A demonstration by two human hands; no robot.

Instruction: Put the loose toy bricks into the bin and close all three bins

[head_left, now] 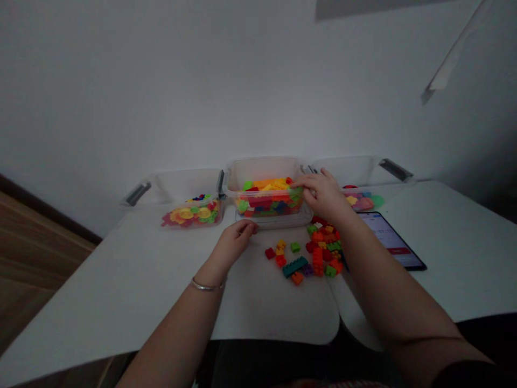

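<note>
A clear plastic box (264,192) holding bright building blocks stands in the middle, on what looks like a clear lid (278,221). My right hand (323,195) is at the box's right side, fingers stretched over its rim toward the blocks and apart from each other; I see nothing held in them. By the front left corner of the lid, my left hand (236,241) rests low with its fingers curled together, and whatever they may hold is hidden. Loose building blocks (318,261) in red, orange, green and teal lie on the table between my forearms, some partly behind the right one.
To the left stands a clear box (194,215) of colourful plastic pieces; another clear box (359,199) is at the right, partly behind my right arm. A tablet or phone (391,240) with a lit screen lies beside that arm. The white table (121,280) meets a wall.
</note>
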